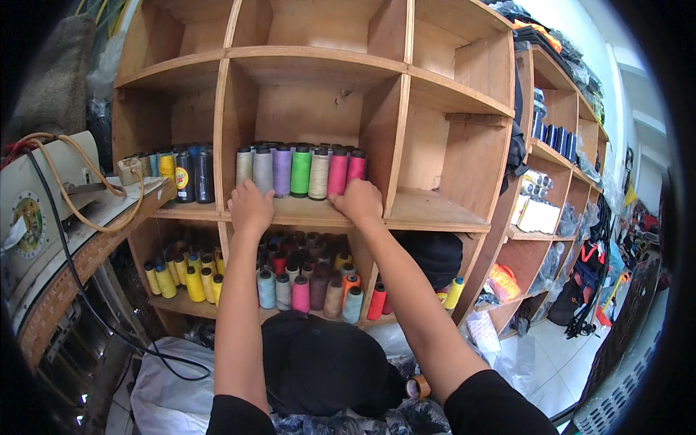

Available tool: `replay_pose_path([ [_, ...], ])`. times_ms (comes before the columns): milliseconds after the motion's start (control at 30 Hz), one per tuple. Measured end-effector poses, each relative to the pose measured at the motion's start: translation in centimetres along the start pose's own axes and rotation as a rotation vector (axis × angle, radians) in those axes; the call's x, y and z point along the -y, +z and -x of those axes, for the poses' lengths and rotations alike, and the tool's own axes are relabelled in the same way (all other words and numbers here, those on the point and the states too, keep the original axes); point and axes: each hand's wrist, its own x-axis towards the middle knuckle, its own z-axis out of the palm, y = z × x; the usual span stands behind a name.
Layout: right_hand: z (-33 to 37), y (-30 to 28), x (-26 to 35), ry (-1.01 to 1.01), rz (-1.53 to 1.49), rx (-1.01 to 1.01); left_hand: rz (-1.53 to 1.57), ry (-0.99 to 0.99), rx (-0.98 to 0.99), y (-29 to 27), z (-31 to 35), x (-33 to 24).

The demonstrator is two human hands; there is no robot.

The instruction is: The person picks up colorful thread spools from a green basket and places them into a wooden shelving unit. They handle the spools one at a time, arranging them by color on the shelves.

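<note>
Side by side at the front of a middle shelf compartment stand several thread spools in beige, grey, purple, green and pink, all upright. My left hand (251,206) is at the left end of the row, its fingers curled around the lower part of a pale beige spool (244,163), with the thumb near the grey spool (262,172). At the right end, my right hand (359,200) closes on the base of the last pink spool (356,165), its thumb side beside another pink spool (338,174). Between my hands are the purple spool (281,172), green spool (299,174) and cream spool (318,175).
Below, more thread spools (301,290) fill the lower compartments of the wooden shelf (312,210). A sewing machine (51,196) stands left with a hanging black cable. A black bundle (326,362) and plastic bags lie under my arms. Another stocked shelf (533,232) stands right.
</note>
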Motion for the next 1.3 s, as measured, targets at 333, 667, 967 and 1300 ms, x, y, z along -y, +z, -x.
replay_pose_path([
  [333,-0.6,0.1,-0.1,-0.001,0.02,0.086,-0.125,-0.019,0.037,0.1,1.0,-0.9],
  [667,-0.6,0.1,0.3,0.047,0.094,0.18,-0.159,0.014,0.038,0.4,1.4,-0.6],
  [967,-1.1,0.0,0.4,0.052,0.086,0.169,-0.143,0.011,0.022,0.2,1.1,-0.8],
  [1300,-0.8,-0.2,0.5,0.032,0.114,0.199,-0.157,0.012,0.016,0.1,1.2,-0.8],
])
